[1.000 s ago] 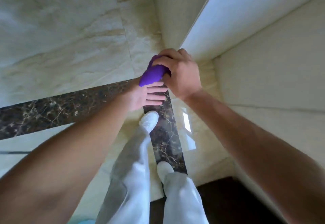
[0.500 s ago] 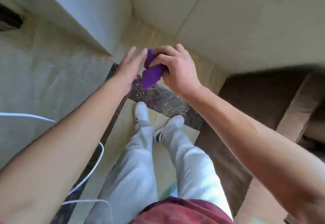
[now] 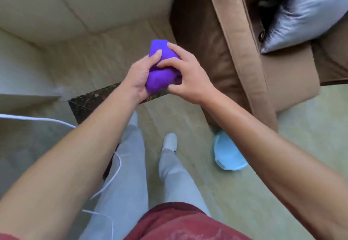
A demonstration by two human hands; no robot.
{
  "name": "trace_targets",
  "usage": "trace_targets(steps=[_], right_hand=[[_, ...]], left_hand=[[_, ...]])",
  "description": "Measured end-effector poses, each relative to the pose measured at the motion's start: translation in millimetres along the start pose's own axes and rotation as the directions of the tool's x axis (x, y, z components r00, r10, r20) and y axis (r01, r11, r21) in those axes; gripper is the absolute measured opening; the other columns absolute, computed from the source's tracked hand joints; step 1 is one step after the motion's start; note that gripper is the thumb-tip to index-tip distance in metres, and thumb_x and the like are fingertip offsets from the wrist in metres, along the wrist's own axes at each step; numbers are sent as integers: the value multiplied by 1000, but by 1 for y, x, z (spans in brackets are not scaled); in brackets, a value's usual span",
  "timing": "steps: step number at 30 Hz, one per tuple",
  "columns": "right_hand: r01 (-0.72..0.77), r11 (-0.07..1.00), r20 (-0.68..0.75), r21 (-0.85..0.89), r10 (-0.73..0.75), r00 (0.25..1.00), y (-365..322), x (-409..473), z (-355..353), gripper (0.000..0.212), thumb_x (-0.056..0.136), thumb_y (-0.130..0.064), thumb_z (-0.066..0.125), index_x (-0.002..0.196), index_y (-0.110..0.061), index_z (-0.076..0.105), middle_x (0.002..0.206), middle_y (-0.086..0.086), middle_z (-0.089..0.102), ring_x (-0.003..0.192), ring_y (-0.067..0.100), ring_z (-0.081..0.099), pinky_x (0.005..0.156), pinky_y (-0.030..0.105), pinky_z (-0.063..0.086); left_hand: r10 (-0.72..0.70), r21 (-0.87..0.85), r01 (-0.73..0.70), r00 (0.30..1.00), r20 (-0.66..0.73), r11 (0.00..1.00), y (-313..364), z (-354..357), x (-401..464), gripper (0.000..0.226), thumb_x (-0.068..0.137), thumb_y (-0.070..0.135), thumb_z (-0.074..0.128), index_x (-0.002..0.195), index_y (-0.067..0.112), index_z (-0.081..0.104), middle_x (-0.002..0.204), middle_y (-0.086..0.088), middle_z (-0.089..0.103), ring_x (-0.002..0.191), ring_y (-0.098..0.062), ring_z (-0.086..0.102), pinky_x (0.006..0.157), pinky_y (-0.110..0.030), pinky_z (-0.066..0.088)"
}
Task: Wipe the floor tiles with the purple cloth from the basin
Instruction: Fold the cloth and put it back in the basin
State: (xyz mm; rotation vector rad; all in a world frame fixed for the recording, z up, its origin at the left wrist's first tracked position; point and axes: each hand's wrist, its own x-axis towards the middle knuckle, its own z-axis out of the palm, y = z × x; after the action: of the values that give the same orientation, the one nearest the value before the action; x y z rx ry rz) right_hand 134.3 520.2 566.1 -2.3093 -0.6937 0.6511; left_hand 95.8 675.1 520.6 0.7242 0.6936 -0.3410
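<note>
The purple cloth (image 3: pixel 160 66) is bunched into a thick wad, held in the air in front of me above the floor. My left hand (image 3: pixel 138 77) grips its left and lower side, thumb pressed on top. My right hand (image 3: pixel 185 74) closes on its right side with the fingers over the front. A light blue basin (image 3: pixel 227 155) stands on the beige floor tiles (image 3: pixel 282 192) to the right of my feet, partly hidden by my right forearm.
A brown sofa (image 3: pixel 235 51) with a silver cushion (image 3: pixel 305 11) fills the upper right. A dark marble strip (image 3: pixel 94 100) crosses the floor under my hands. A white cable (image 3: pixel 113 175) trails at the left by my leg. Cream walls rise at upper left.
The view has swung right, from the wall corner to the sofa and basin. My left hand, which was open beside the cloth, has closed on it; both hands now squeeze the wad.
</note>
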Motion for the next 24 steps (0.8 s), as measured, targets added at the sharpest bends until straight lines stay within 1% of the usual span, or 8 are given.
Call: trace_targets(steps=[3,6,9,12,16,18,21,24], right_hand=[[-178,853,-123,491,270,955,25,-69,-17,47,76,-30,83,121,-20,70,143,7,56,134,14,51,115,39,40],[-207,347,-116,915,717,687,49,-114,-29,41,86,-49,69,121,-27,67,128,4,66,111,11,62,92,40,57],[-165,20,82,986,808,583,75,-168,-17,50,95,-47,63,131,-13,64,125,8,71,117,29,66,99,50,54],[-11,-188,155,982,776,611,83,-228,13,49,96,-47,60,129,-10,66,128,14,70,121,34,64,104,52,50],[267,-252,126,930,902,412,104,-301,31,45,97,-28,64,133,-1,60,129,19,68,115,33,67,95,46,54],[357,-278,152,892,927,343,122,-339,35,45,97,-25,63,134,-1,59,132,21,65,121,35,64,99,50,51],[488,-368,214,791,915,343,155,-388,32,47,100,-34,54,139,-7,57,136,19,64,117,33,64,95,44,51],[609,-387,235,692,919,317,194,-442,27,54,103,-44,43,143,-9,54,142,18,59,130,36,57,108,51,45]], left_hand=[[-52,184,37,995,81,982,-40,39,-14,29,100,24,57,123,7,65,107,-14,76,88,-26,76,70,-35,61],[-201,290,144,963,178,946,-71,64,-29,34,101,19,54,132,7,61,122,-16,72,102,-28,72,87,-41,60],[-398,407,250,854,335,878,-95,87,-47,43,99,15,51,141,7,55,140,-19,61,121,-32,62,113,-48,45],[-527,516,312,777,345,798,-128,113,-57,41,95,21,57,133,8,62,124,-15,70,106,-30,71,96,-43,56],[-530,728,243,826,191,641,-197,145,-65,23,92,27,66,111,15,71,97,-7,75,79,-20,74,68,-31,59],[-448,795,144,877,174,589,-240,163,-68,21,92,26,70,110,17,71,97,0,77,83,-12,73,71,-28,58],[-364,842,97,923,122,530,-311,192,-75,44,82,41,78,116,16,67,108,1,76,90,-10,72,78,-33,60],[-210,939,-19,973,97,343,-383,224,-87,65,78,53,78,122,9,65,116,-7,73,91,-11,67,92,-32,57]])
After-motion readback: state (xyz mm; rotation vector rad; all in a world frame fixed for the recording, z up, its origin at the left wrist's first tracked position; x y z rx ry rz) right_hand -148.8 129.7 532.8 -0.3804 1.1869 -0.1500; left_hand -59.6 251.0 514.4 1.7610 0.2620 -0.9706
